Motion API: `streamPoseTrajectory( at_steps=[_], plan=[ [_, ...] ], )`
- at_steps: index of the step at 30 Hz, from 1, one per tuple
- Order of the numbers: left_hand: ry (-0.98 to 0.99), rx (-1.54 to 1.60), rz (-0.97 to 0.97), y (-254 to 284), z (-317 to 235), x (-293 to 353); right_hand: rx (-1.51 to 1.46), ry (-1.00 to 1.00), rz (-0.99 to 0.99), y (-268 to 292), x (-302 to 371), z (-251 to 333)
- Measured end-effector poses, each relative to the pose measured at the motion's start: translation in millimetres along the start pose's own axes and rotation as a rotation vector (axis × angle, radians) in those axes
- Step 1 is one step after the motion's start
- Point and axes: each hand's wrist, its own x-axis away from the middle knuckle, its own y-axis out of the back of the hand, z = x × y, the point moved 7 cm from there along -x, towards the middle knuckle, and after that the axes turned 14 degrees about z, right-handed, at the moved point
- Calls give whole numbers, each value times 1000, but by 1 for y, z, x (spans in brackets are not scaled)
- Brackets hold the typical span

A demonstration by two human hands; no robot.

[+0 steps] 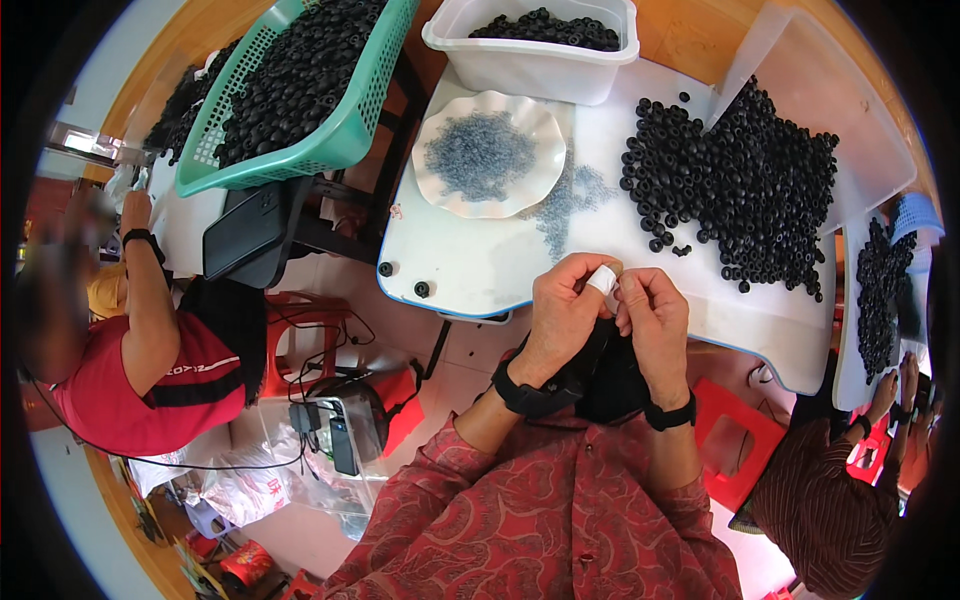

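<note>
At the table's front edge my left hand (563, 312) and my right hand (655, 318) are close together, both closed in a pinch. What lies between their fingertips is too small to make out. A white wrap (603, 279) covers a digit of my left hand. Just beyond my hands are small clear rings (556, 228) scattered on the white table (470, 260). More clear rings (480, 155) fill the middle of a scalloped white plate (540, 190). To the right spreads a large heap of black ring-shaped parts (750, 185).
A clear bin (840, 110) lies tipped behind the black heap. The white tub (540, 72) and green basket (350, 140) hold more black parts. Two loose black parts (422, 289) lie near the table's left corner. People sit at left and right; a red stool (735, 440) stands beside me.
</note>
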Motion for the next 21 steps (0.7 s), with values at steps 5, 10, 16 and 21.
streamPoseTrajectory(
  at_steps=[5,10,16,21],
  plan=[
    [36,38,20,1,1,-2,133,75,-75,3,0,-1],
    [62,64,-52,9,-3,-15,351,186,-154,10,5,8],
    [59,-174,-39,8,-19,-47,313,121,-170,20,9,-1],
    [-11,-225,-145,15,-10,-53,289,118,-163,22,8,-4]
  ],
)
